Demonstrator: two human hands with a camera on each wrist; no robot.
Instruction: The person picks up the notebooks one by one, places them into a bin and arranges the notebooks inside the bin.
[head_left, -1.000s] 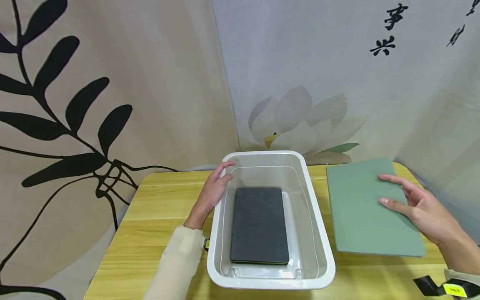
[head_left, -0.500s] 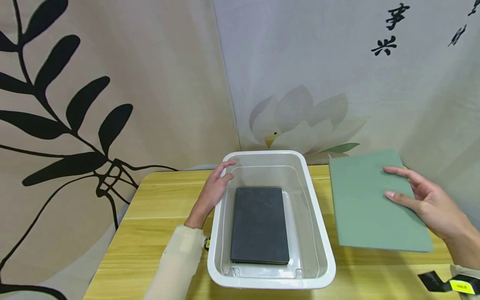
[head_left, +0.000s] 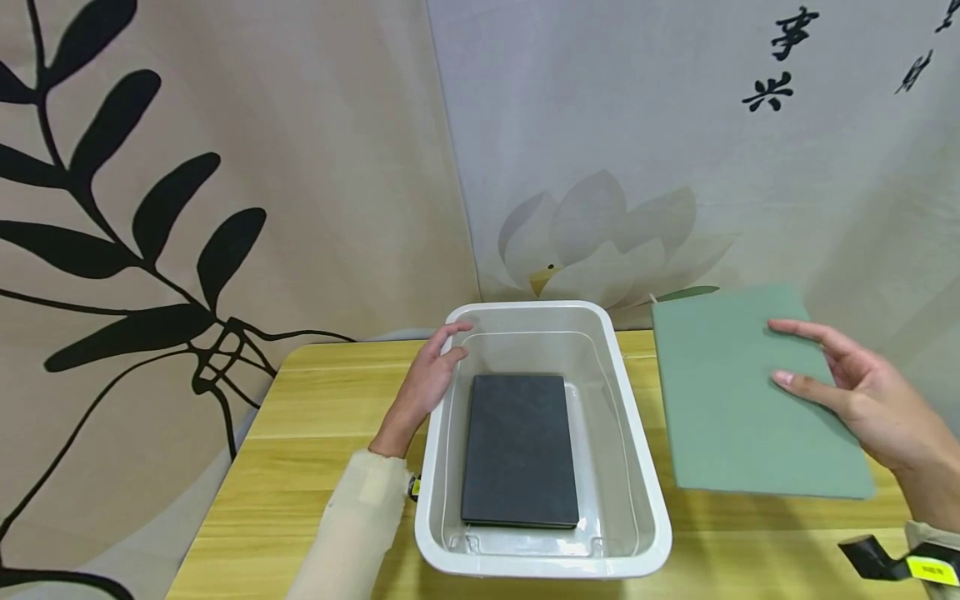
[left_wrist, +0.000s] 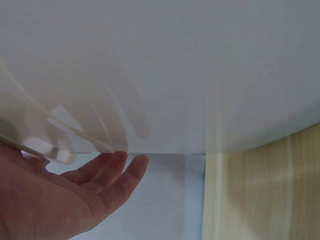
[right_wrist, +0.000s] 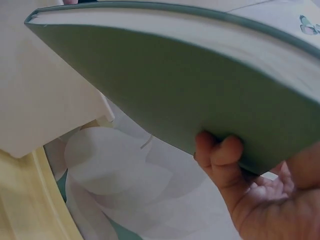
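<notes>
My right hand [head_left: 862, 392] grips a sage-green hardcover notebook [head_left: 742, 408] by its right side. Thumb and index finger lie on the upper cover, while other fingers press the underside of the green notebook [right_wrist: 150, 85] in the right wrist view, where its page edges show. The notebook is raised over the table, right of a white plastic bin [head_left: 652, 533]. My left hand [head_left: 427, 375] holds the bin's left rim near the far corner; in the left wrist view its fingers [left_wrist: 120, 185] lie against the outer wall. A dark grey notebook [head_left: 520, 450] lies flat inside the bin.
The bin stands on a yellow wood-grain table [head_left: 322, 417]. Close behind the table's far edge hangs a pale cloth backdrop [head_left: 360, 167] printed with leaves, a flower and characters.
My right hand has lifted the green notebook a little, moving it away from me and slightly right. The left hand, bin and grey notebook have stayed in place.
</notes>
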